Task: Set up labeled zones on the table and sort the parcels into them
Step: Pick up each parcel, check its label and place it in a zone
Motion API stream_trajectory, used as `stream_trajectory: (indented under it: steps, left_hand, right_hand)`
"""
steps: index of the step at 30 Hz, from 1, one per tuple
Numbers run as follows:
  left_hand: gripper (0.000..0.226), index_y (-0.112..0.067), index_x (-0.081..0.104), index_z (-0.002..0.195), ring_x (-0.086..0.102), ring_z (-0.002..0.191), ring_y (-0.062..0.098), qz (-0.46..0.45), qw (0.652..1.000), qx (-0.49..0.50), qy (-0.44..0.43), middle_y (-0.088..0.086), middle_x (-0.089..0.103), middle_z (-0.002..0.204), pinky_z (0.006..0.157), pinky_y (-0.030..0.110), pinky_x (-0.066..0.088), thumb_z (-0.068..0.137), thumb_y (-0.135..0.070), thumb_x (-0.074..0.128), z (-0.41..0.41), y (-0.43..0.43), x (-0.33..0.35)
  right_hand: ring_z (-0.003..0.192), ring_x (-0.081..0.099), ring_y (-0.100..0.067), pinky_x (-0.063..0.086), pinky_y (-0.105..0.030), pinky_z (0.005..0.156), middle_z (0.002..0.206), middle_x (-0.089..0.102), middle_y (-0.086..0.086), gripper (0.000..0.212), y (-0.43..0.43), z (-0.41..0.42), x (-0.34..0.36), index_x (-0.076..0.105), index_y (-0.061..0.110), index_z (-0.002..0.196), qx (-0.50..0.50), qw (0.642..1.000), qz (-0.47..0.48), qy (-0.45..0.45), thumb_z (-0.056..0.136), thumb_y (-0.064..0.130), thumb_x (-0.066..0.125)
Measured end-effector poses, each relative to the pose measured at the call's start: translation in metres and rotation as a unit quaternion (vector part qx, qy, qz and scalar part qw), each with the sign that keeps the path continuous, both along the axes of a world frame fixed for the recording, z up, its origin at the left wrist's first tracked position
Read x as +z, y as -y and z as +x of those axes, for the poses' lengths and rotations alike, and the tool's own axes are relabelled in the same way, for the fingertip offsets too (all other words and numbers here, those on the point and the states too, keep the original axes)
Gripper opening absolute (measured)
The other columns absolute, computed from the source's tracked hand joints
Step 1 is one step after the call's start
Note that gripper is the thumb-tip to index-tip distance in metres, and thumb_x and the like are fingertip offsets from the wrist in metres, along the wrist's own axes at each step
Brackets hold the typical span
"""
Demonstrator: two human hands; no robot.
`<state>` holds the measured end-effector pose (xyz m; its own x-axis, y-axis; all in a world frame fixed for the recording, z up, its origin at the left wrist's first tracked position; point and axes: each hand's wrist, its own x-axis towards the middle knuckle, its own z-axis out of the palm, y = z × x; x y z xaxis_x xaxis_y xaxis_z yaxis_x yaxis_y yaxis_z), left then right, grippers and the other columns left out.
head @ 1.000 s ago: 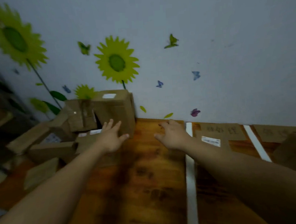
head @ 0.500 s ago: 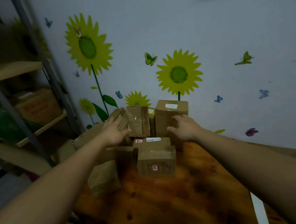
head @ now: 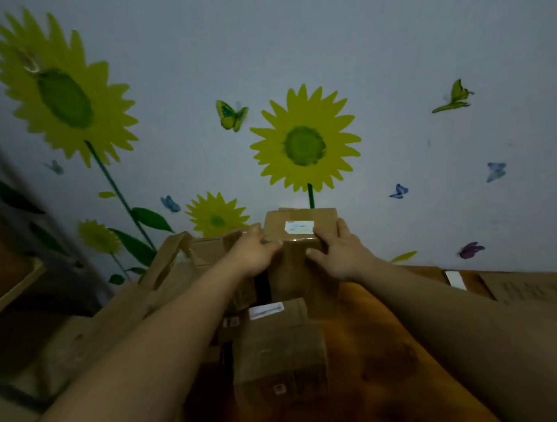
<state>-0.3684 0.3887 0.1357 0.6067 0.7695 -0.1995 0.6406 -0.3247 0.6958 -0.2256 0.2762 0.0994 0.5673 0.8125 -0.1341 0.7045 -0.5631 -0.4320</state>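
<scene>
A tall brown cardboard parcel [head: 294, 272] with a white label on its top stands against the wall at the far edge of the wooden table [head: 372, 352]. My left hand [head: 257, 252] grips its left top edge and my right hand [head: 339, 252] grips its right side. In front of it sits a smaller parcel [head: 280, 352] with a white label and a small sticker. More brown parcels [head: 163, 284] lie piled to the left, partly hidden by my left arm.
Cardboard zone sheets [head: 533, 288] and a white tape strip [head: 453, 279] lie on the table at the right. A metal shelf [head: 1, 279] stands at the left. The wall behind carries sunflower and butterfly stickers.
The view has swung left from the taped zones toward the parcel pile. Both hands moved from hovering over the table onto the tall labelled parcel and now grip it.
</scene>
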Motion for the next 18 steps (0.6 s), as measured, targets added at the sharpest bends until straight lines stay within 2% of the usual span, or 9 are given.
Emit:
stream_trajectory:
  steps: [2, 5, 6, 8, 9, 10, 12, 15, 18]
  left_hand:
    - [0.077, -0.013, 0.004, 0.152, 0.034, 0.137, 0.026, -0.018, 1.000, 0.013, 0.012, 0.009, 0.030, 0.153, 0.106, 0.027, 0.029, 0.095, -0.035, 0.051, 0.018, -0.004, -0.009]
    - [0.084, -0.025, -0.010, 0.151, 0.036, 0.135, 0.032, -0.043, 0.999, 0.004, 0.005, 0.010, 0.025, 0.155, 0.104, 0.034, 0.035, 0.094, -0.048, 0.048, 0.037, -0.009, -0.020]
    - [0.086, -0.032, -0.014, 0.149, 0.041, 0.131, 0.036, -0.051, 0.999, -0.007, -0.006, 0.011, 0.025, 0.155, 0.098, 0.039, 0.043, 0.092, -0.051, 0.048, 0.041, -0.008, -0.021]
    - [0.089, -0.044, -0.016, 0.145, 0.050, 0.116, 0.037, -0.080, 0.996, -0.024, -0.022, 0.008, 0.028, 0.151, 0.075, 0.044, 0.057, 0.089, -0.050, 0.053, 0.043, -0.007, -0.020]
    - [0.090, -0.046, -0.013, 0.145, 0.052, 0.109, 0.034, -0.104, 0.994, -0.027, -0.022, 0.006, 0.029, 0.148, 0.067, 0.044, 0.059, 0.088, -0.046, 0.057, 0.041, -0.005, -0.018]
    - [0.091, -0.048, -0.009, 0.145, 0.053, 0.105, 0.033, -0.132, 0.991, -0.029, -0.016, 0.005, 0.030, 0.145, 0.064, 0.044, 0.059, 0.087, -0.040, 0.061, 0.038, -0.004, -0.016]
    - [0.087, -0.048, 0.004, 0.146, 0.055, 0.102, 0.032, -0.174, 0.984, -0.041, -0.003, 0.005, 0.037, 0.138, 0.068, 0.048, 0.058, 0.086, -0.029, 0.064, 0.030, -0.002, -0.016]
    - [0.058, -0.041, 0.025, 0.137, 0.058, 0.093, 0.029, -0.197, 0.979, -0.044, 0.042, 0.004, 0.050, 0.116, 0.068, 0.051, 0.056, 0.090, -0.031, 0.058, 0.014, 0.010, -0.014]
    - [0.040, -0.031, 0.036, 0.128, 0.057, 0.087, 0.026, -0.240, 0.964, -0.016, 0.112, 0.005, 0.052, 0.110, 0.058, 0.039, 0.051, 0.094, -0.050, 0.045, -0.003, 0.027, -0.008]
  right_hand:
    - [0.137, 0.032, -0.038, 0.032, -0.046, 0.112, 0.161, 0.004, -0.013, 0.059, 0.000, 0.004, -0.005, 0.035, 0.030, 0.145, -0.022, 1.000, 0.014, -0.006, 0.094, 0.061, 0.039]
    - [0.116, 0.050, -0.032, 0.044, -0.045, 0.098, 0.141, 0.037, -0.015, 0.041, 0.002, 0.011, -0.001, 0.048, 0.021, 0.118, -0.080, 0.995, 0.057, -0.006, 0.096, 0.054, 0.042]
    - [0.111, 0.052, -0.031, 0.045, -0.043, 0.095, 0.133, 0.044, -0.014, 0.038, 0.004, 0.013, 0.001, 0.048, 0.019, 0.114, -0.103, 0.992, 0.068, -0.012, 0.095, 0.051, 0.046]
    - [0.111, 0.054, -0.031, 0.047, -0.041, 0.093, 0.130, 0.049, -0.014, 0.048, 0.011, 0.018, 0.004, 0.043, 0.017, 0.127, -0.145, 0.984, 0.084, -0.054, 0.092, 0.046, 0.058]
    - [0.115, 0.053, -0.032, 0.046, -0.040, 0.094, 0.135, 0.048, -0.015, 0.065, 0.016, 0.020, 0.006, 0.033, 0.017, 0.140, -0.162, 0.978, 0.089, -0.099, 0.088, 0.042, 0.065]
    - [0.120, 0.051, -0.034, 0.046, -0.040, 0.096, 0.141, 0.044, -0.016, 0.086, 0.021, 0.019, 0.008, 0.017, 0.019, 0.150, -0.174, 0.968, 0.095, -0.156, 0.085, 0.038, 0.070]
    - [0.125, 0.047, -0.035, 0.045, -0.039, 0.099, 0.149, 0.037, -0.016, 0.109, 0.032, 0.011, 0.012, -0.005, 0.021, 0.154, -0.181, 0.950, 0.091, -0.239, 0.081, 0.031, 0.076]
    - [0.118, 0.049, -0.033, 0.048, -0.041, 0.094, 0.144, 0.040, -0.015, 0.103, 0.046, -0.007, 0.013, 0.004, 0.023, 0.153, -0.182, 0.949, 0.097, -0.238, 0.081, 0.028, 0.076]
    - [0.109, 0.053, -0.029, 0.051, -0.046, 0.092, 0.129, 0.046, -0.010, 0.083, 0.060, -0.028, 0.021, 0.019, 0.026, 0.146, -0.188, 0.937, 0.170, -0.240, 0.083, 0.028, 0.072]
